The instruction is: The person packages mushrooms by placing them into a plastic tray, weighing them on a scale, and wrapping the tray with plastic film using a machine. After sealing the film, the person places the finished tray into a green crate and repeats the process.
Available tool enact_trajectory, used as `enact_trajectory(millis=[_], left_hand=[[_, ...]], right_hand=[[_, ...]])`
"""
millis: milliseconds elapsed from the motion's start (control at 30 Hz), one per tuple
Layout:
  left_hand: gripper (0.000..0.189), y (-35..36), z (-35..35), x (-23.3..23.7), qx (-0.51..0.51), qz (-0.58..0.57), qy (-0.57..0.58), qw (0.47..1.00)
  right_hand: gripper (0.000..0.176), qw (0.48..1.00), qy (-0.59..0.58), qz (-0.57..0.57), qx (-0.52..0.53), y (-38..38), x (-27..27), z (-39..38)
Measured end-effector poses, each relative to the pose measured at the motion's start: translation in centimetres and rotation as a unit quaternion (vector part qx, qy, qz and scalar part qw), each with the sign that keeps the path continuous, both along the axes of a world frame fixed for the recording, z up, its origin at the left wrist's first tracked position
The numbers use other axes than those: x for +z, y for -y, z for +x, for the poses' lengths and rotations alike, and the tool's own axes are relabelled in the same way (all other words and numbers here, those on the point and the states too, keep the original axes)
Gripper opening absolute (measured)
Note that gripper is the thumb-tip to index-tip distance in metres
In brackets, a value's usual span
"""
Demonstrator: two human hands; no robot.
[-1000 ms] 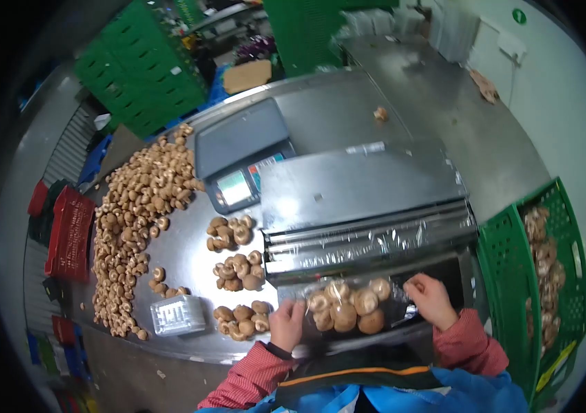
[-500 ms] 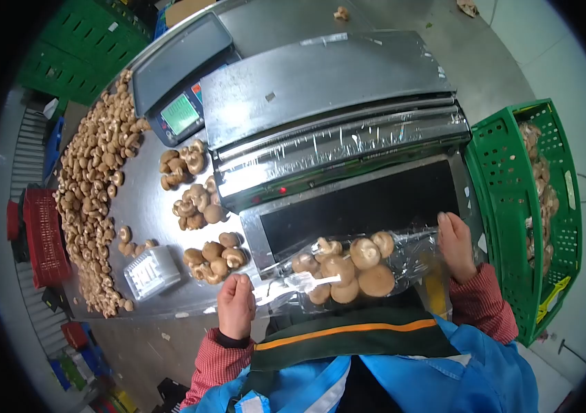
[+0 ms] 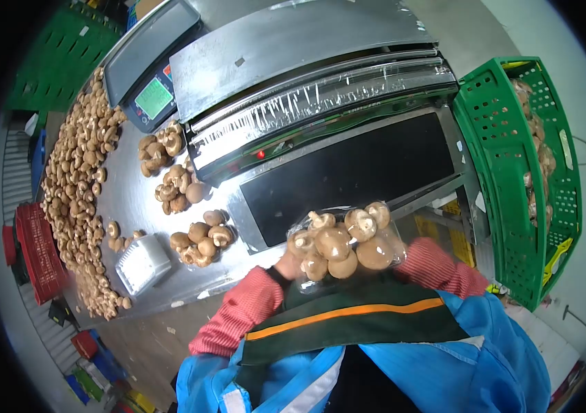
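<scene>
A film-wrapped pack of mushrooms, brown caps and pale stems upward, is held in front of my apron, at the near edge of the black plate. My left hand grips the pack at its left end, with the fingers hidden beneath it. At the right end, my right hand is tucked under the pack and almost wholly hidden; its red sleeve shows. Clear film lies tight over the caps, and its ends are out of sight below.
Beyond the black plate stands a film wrapping machine. Left are small mushroom groups, a stack of clear trays, a scale and a long mushroom heap. A green crate with wrapped packs stands right.
Both hands have moved inward from the stretched film ends to beneath the pack. The loose film at the sides is now folded under, and the view has shifted slightly.
</scene>
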State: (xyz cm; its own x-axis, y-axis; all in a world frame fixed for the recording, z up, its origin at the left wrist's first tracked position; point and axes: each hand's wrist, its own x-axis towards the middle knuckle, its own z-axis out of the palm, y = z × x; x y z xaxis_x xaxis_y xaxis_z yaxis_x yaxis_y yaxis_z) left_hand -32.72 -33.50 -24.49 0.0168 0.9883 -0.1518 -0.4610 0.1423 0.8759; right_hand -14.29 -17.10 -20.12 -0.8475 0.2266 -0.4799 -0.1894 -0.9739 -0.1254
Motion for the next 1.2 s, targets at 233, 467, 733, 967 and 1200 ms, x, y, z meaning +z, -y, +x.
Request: enact_trajectory(millis=[233, 467, 733, 967, 1200], left_hand=[[0.025, -1.6, 1.4, 7.0, 0.097, 0.041, -0.345, 0.933], [0.037, -6.7, 2.1, 18.4, -0.089, 0.331, -0.370, 0.864], [0.043, -7.9, 5.8, 16.4, -0.388, -0.051, 0.247, 0.887], [0.042, -12.6, 9.1, 11.0, -0.262, -0.117, 0.304, 0.908], [0.034, -19.9, 14.2, 15.3, -0.240, -0.186, 0.041, 0.952]], right_hand=[[0.025, 0.757, 0.099, 0.578, 0.288, 1.4, 3.6, 1.6], [0.029, 0.647, 0.065, 0.686, 0.326, 4.1, 7.3, 2.8], [0.038, 0.672, 0.305, 0.654, 0.167, -5.1, 16.6, 8.3], [0.059, 0.492, 0.124, 0.815, 0.281, -6.6, 21.9, 10.3], [0.027, 0.600, 0.414, 0.628, -0.273, -19.3, 16.6, 34.2]])
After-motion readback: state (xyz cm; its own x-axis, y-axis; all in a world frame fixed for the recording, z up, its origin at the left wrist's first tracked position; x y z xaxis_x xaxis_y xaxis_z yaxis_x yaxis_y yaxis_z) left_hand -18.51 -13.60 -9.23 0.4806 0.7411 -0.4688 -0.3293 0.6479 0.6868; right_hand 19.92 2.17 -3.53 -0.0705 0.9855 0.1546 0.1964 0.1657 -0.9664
